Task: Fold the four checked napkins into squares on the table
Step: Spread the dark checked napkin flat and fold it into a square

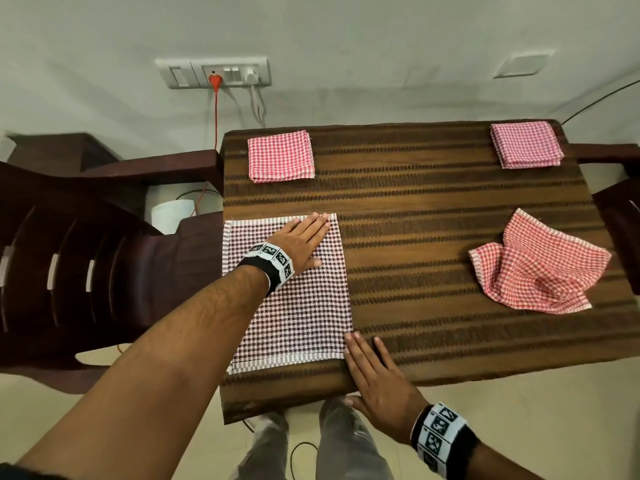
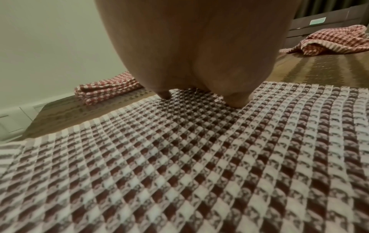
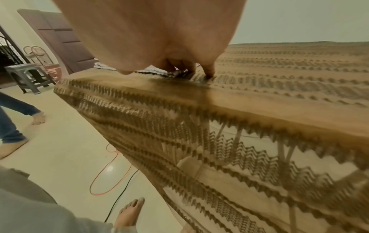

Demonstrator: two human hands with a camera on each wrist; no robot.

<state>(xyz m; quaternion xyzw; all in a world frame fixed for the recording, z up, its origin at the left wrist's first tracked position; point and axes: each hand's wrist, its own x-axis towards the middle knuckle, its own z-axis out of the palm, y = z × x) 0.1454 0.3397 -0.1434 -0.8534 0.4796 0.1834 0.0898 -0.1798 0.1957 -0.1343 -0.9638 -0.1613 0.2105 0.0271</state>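
Observation:
A dark maroon-and-white checked napkin [image 1: 298,306] [image 2: 179,165] lies flat as a tall rectangle at the table's near left. My left hand [image 1: 304,242] [image 2: 199,55] presses flat on its far part, fingers straight. My right hand [image 1: 372,372] [image 3: 159,39] rests flat on the table, fingertips touching the napkin's near right corner. Two red checked napkins sit folded into squares, one at the far left [image 1: 280,155] [image 2: 107,88] and one at the far right [image 1: 526,144]. A fourth red checked napkin [image 1: 538,263] [image 2: 331,40] lies crumpled at the right.
The table [image 1: 433,209] [image 3: 289,75] wears a brown striped cloth that hangs over the near edge. Dark wooden chairs [image 1: 79,258] stand left and right. A wall socket [image 1: 214,72] feeds an orange cable. Another person's legs [image 3: 12,119] stand on the floor at left.

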